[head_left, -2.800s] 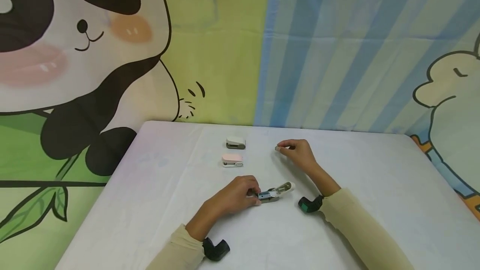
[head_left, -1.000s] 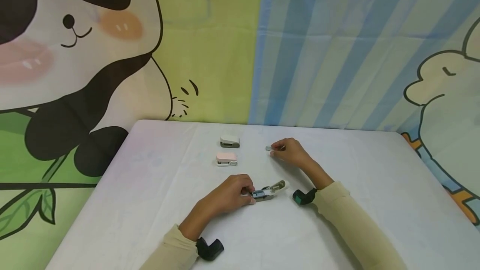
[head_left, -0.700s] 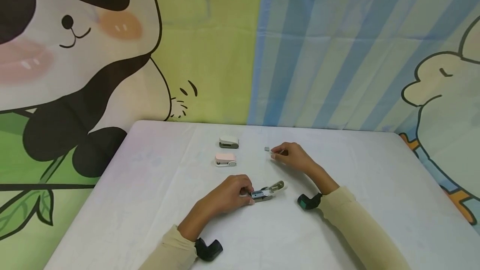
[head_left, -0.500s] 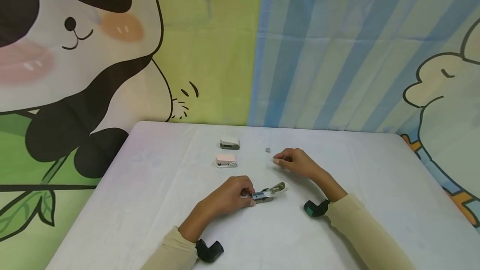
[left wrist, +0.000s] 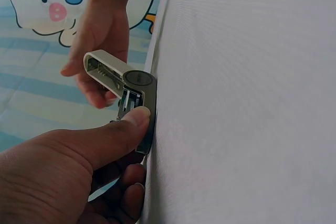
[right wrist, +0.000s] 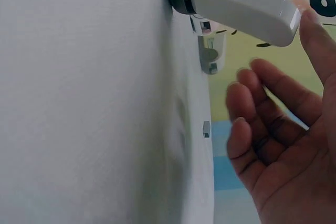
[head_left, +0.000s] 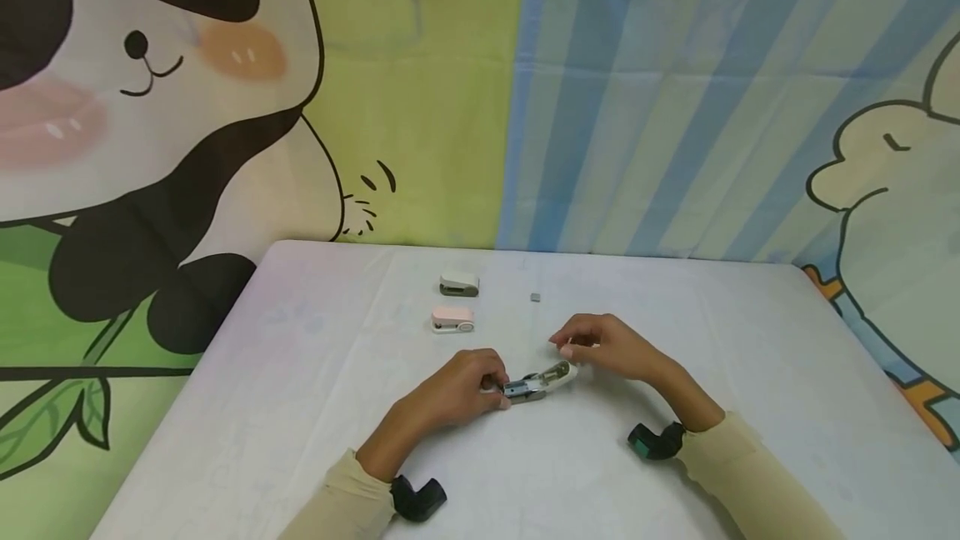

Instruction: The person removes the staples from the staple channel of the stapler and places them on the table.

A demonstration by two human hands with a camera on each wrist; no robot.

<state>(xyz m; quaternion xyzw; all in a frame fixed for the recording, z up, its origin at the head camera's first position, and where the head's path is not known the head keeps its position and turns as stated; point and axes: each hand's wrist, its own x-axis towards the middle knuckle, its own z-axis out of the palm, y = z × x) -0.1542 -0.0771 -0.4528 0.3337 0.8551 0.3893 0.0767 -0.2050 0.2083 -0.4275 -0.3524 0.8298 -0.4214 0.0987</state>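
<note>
My left hand [head_left: 457, 390] pinches the base end of a small white and grey stapler [head_left: 534, 386], thumb pressing on it in the left wrist view. The stapler's white top [left wrist: 107, 69] is swung back, baring the metal staple channel [left wrist: 131, 100]. My right hand [head_left: 611, 347] holds nothing; its fingers are loosely bent beside the raised top, and in the right wrist view the thumb is right at the top's end [right wrist: 286, 24]. A small grey block that looks like a strip of staples [head_left: 535, 297] lies on the table beyond the right hand.
Two more small staplers, one white and grey [head_left: 459, 285] and one pink and white [head_left: 453, 320], stand on the white table [head_left: 375, 448] further back on the left. A printed cloth [head_left: 420, 107] hangs behind the table's far edge.
My right hand set the small grey block down, let go of it and came back toward the opened stapler. My left hand keeps its grip on the stapler in about the same place.
</note>
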